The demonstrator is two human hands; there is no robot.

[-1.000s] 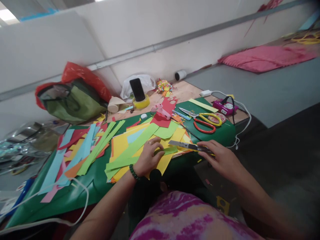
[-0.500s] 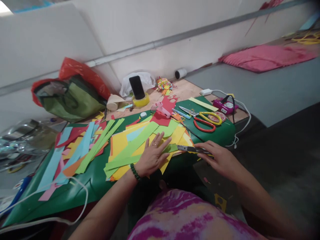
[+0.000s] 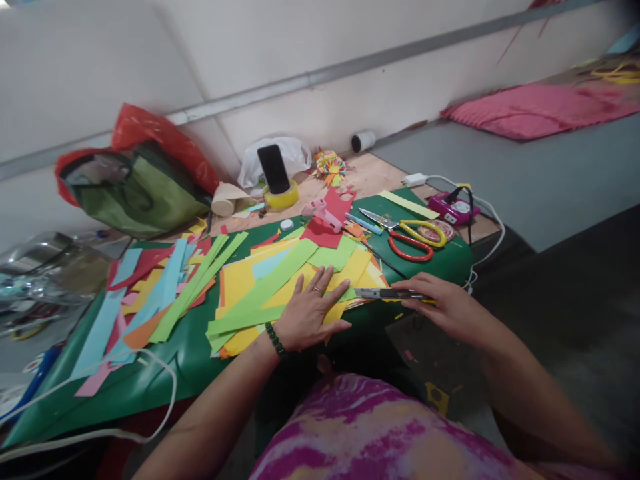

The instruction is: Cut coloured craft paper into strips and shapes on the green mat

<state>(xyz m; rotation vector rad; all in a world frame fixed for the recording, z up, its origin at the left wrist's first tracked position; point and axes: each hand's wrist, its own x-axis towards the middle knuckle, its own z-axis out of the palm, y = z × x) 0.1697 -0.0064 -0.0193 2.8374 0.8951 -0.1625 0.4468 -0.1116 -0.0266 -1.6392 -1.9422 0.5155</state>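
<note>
My left hand (image 3: 313, 310), with a green bead bracelet at the wrist, lies open with fingers spread. It presses on a pile of yellow paper (image 3: 240, 280) and a green paper strip (image 3: 263, 321) that passes under it. In my right hand (image 3: 440, 300) is a box cutter (image 3: 385, 293), its tip pointing left at the end of the green strip, by the pile's right edge. Just behind my left hand are more green pieces (image 3: 333, 256) and a red sheet (image 3: 320, 235) under a pink glue gun (image 3: 324, 215).
Scissors (image 3: 400, 230) with yellow and red handles lie near a purple power strip (image 3: 453, 209). A phone (image 3: 273, 168) leans on a yellow tape roll (image 3: 281, 198). Blue strips (image 3: 107, 319) and other coloured paper spread at left. A white cable (image 3: 173, 393) crosses the front left.
My left thumb has swung out from the green strip towards the front right. The box cutter stays close to the strip's end, with my right hand shifted slightly.
</note>
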